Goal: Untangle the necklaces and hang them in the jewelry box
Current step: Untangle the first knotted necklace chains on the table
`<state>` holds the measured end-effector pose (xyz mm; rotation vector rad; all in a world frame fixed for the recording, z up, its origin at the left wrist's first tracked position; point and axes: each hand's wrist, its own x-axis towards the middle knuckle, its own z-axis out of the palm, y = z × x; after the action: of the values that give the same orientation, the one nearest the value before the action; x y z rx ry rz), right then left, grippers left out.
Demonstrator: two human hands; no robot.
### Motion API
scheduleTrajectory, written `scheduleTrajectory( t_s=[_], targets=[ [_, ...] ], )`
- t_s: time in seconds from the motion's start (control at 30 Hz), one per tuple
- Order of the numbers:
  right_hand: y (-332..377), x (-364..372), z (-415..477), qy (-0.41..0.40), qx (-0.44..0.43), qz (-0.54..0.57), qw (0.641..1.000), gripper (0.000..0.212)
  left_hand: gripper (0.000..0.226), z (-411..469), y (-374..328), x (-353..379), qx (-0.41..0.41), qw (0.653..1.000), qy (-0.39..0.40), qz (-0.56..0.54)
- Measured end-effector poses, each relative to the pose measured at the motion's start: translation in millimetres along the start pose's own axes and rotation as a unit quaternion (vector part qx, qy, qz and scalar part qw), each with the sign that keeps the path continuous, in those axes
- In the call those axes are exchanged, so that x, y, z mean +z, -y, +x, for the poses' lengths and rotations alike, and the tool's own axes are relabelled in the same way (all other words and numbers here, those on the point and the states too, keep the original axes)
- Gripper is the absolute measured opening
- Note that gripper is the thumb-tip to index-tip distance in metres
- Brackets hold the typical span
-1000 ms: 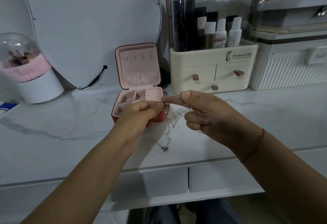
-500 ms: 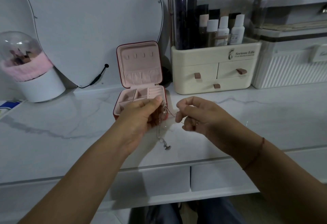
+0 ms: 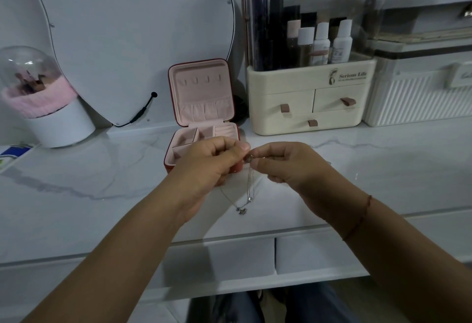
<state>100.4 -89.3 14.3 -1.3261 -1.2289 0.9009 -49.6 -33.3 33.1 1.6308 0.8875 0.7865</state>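
Head view: I see both hands meeting mid-frame over the marble table (image 3: 102,190).
Left hand (image 3: 207,167): fingers curled, thumb and forefinger pinching the top of the tangle.
Right hand (image 3: 286,164): pinching the same spot from the 3 o'clock side. Its fingertips sit just beside the left hand's.
Necklaces (image 3: 249,184): thin chains hang from the pinch toward 6 o'clock, several strands bunched together.
Pendant (image 3: 241,210): lowest point of the chains. I can't tell if it touches the table.
Jewelry box (image 3: 201,108): open with the lid upright, at 12 o'clock from the left hand. The hand hides its front edge.
Hooks (image 3: 200,81): a row across the top of the pink lid lining.
Organizer (image 3: 306,98): cream with small drawers, at 3 o'clock of the box, bottles under a clear cover.
Mirror (image 3: 127,29): at 11 o'clock of the box, against the wall.
Brush holder (image 3: 38,98): at 9 o'clock on the far edge, clear dome over a pink band.
Bracelet (image 3: 357,220): red string on the right wrist.
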Motion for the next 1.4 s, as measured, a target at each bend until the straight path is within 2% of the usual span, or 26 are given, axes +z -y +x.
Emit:
scheduleTrajectory(
  t_s=[0.33,0.47,0.6,0.7,0.8,1.0,1.13,1.3,1.4],
  targets=[
    [5,-7,2,-0.097,-0.017,-0.026,0.995,0.002,0.006,0,4,1,0.026,0.996,-0.029,0.086],
    [5,-9,1,-0.06,-0.008,-0.032,0.998,0.004,0.005,0,4,1,0.052,0.992,-0.066,0.093],
    [5,-9,1,-0.014,0.003,-0.055,0.998,0.01,0.006,1,1,4,0.068,0.989,-0.064,0.117],
    [4,-11,0,0.013,0.003,-0.047,0.999,0.006,0.007,1,-1,4,0.08,0.984,-0.072,0.144],
    [3,-15,1,0.011,0.012,-0.051,0.999,0.008,0.005,0,-1,3,0.078,0.981,-0.065,0.164],
    [4,-18,-3,0.007,0.027,-0.042,0.999,0.008,0.016,2,4,6,0.059,0.984,-0.002,0.168],
    [4,-20,-6,0.012,0.041,-0.029,0.999,0.011,0.018,4,7,5,0.027,0.993,-0.01,0.111],
    [6,-18,-11,0.041,0.039,-0.062,0.996,0.018,0.016,5,9,4,0.031,0.991,-0.011,0.131],
    [10,-17,-13,0.069,0.038,-0.079,0.994,0.03,0.014,4,11,3,0.037,0.988,-0.011,0.152]
  ],
)
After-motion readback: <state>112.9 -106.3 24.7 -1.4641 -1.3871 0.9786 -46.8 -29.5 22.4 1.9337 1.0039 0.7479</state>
